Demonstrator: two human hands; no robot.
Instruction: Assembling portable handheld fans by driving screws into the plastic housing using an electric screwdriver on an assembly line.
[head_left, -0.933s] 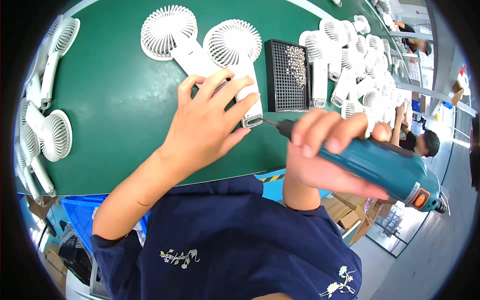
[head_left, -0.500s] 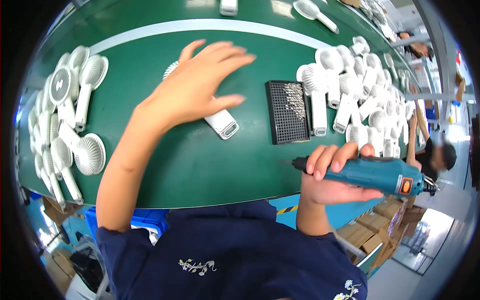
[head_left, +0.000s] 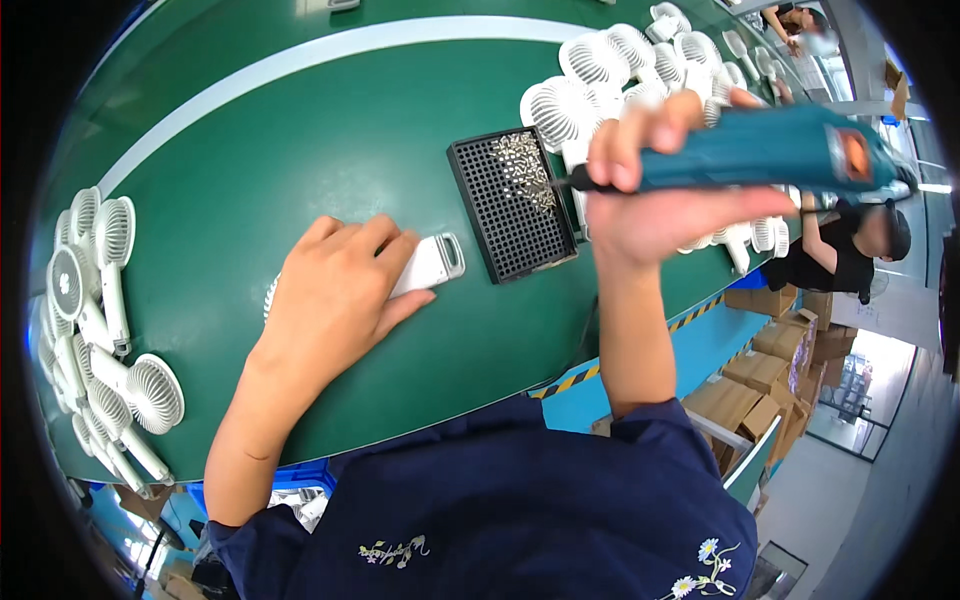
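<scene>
My left hand [head_left: 345, 285] is closed over a white handheld fan [head_left: 430, 264] lying on the green table. The handle end with its loop sticks out past my fingers, and a sliver of the ribbed head shows at the other side; the rest is hidden under my palm. My right hand [head_left: 640, 195] grips a teal electric screwdriver [head_left: 745, 150], held level and blurred by motion. Its black nose and thin bit point left, over the small silver screws [head_left: 522, 165] in a black perforated tray [head_left: 500, 245]. Whether the bit touches a screw, I cannot tell.
Many white handheld fans [head_left: 595, 62] crowd the table behind the tray, and another pile of fans [head_left: 112, 235] lies at the left. A pale strip [head_left: 330, 50] curves across the far table. Cardboard boxes [head_left: 735, 400] stand below at the right, where a co-worker [head_left: 850, 240] sits.
My left hand has come down and closed on the fan, whose handle now points more to the right. My right hand has raised the screwdriver from the table's near edge to the screw tray.
</scene>
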